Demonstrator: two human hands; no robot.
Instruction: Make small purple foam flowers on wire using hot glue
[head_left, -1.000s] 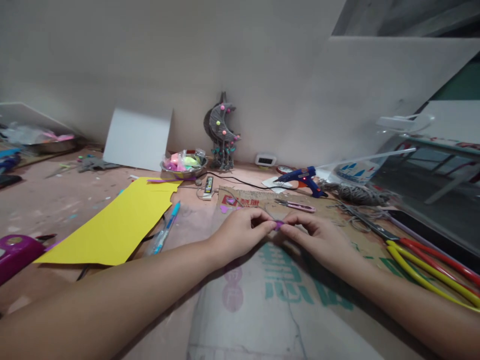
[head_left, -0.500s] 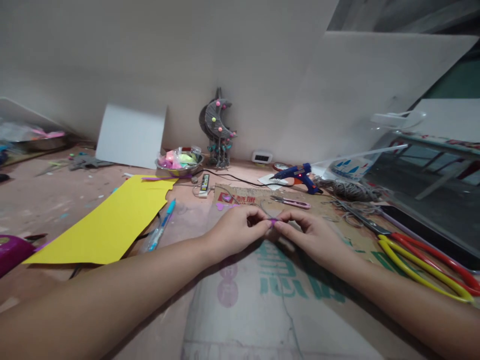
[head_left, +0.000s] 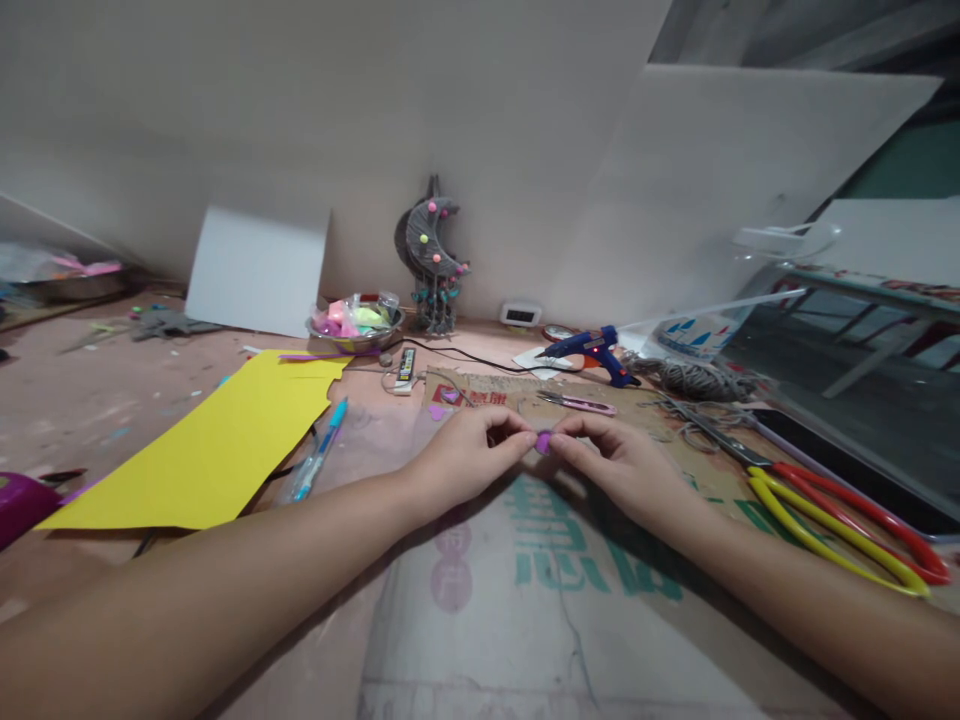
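Observation:
A small purple piece [head_left: 543,441] is pinched between the fingertips of both my hands, just above a flattened cardboard sheet [head_left: 540,590] with green print. My left hand [head_left: 465,458] is closed, its thumb and fingers meeting at the piece. From the right, my right hand [head_left: 611,462] grips the same piece with curled fingers. A thin grey wire seems to run from the piece toward the far edge of the cardboard.
A yellow paper sheet [head_left: 217,440] and a blue pen [head_left: 319,462] lie left. Behind the hands are pink thread snips [head_left: 577,403], a blue glue gun [head_left: 589,350], a bowl of bright bits [head_left: 354,325] and a moon ornament [head_left: 431,255]. Red and yellow scissors [head_left: 825,500] lie right.
Both hands stay together on the purple piece, which now shows more between the fingertips. The view has shifted slightly, so the table items sit a little lower left.

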